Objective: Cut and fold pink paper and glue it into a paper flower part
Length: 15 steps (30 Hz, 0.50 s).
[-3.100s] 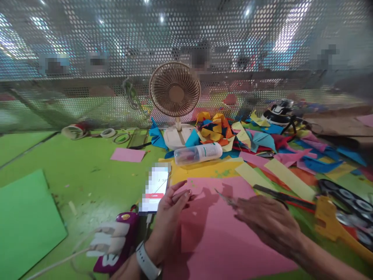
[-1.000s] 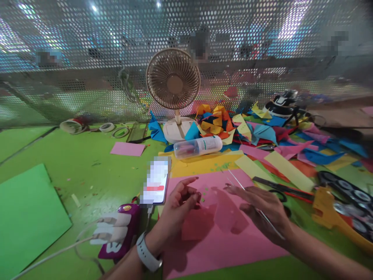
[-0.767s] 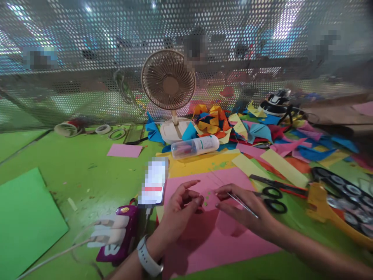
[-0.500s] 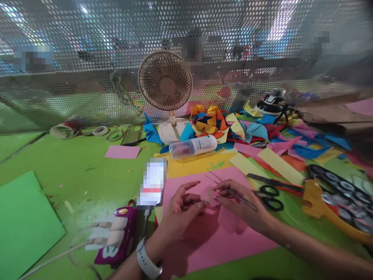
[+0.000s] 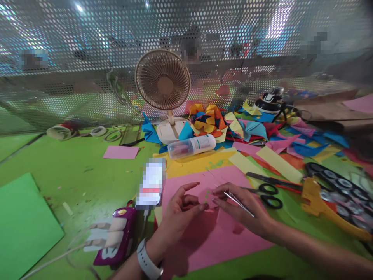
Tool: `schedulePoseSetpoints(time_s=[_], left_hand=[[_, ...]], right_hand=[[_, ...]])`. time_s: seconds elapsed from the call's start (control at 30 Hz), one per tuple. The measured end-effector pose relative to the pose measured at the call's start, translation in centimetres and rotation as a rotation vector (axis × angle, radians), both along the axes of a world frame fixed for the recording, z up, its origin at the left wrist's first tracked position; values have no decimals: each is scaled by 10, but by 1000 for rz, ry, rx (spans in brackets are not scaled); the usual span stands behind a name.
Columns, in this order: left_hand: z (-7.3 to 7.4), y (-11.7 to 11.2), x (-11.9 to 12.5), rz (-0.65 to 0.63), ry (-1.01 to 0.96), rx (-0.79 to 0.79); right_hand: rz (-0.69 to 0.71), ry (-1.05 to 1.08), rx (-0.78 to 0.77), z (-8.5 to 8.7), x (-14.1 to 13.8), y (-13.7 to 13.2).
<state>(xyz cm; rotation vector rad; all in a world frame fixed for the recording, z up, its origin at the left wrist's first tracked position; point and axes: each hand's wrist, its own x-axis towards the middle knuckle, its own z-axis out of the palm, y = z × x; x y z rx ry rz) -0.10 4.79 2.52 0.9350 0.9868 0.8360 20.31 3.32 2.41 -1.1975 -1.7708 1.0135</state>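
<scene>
My right hand grips thin metal tweezers between thumb and fingers, with their fine tips pointing up and away to the left. Close beside it, my left hand is closed in a thumb-and-finger pinch, its index finger raised. What lies in that pinch is too small to make out. Both hands are over a pink sheet. Tiny green bits show between the fingertips. Beneath the far edge of the pink sheet lies a yellow sheet with green scraps on it.
A phone and a purple power strip with plugs lie left. Black-handled scissors and a yellow-handled tool lie right. A clear bottle, a fan and folded coloured papers stand behind, before a perforated metal screen.
The tweezers have turned slightly in my right hand, and their shaft catches more light. My left hand keeps nearly the same pose. The whole view has shifted a little.
</scene>
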Motion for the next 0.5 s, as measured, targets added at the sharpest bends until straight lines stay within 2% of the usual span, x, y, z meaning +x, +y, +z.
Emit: schedulePoseSetpoints(time_s=[0.5], left_hand=[[-3, 1, -1, -13, 23, 35]], right_hand=[[-15, -45, 1, -1, 1, 0]])
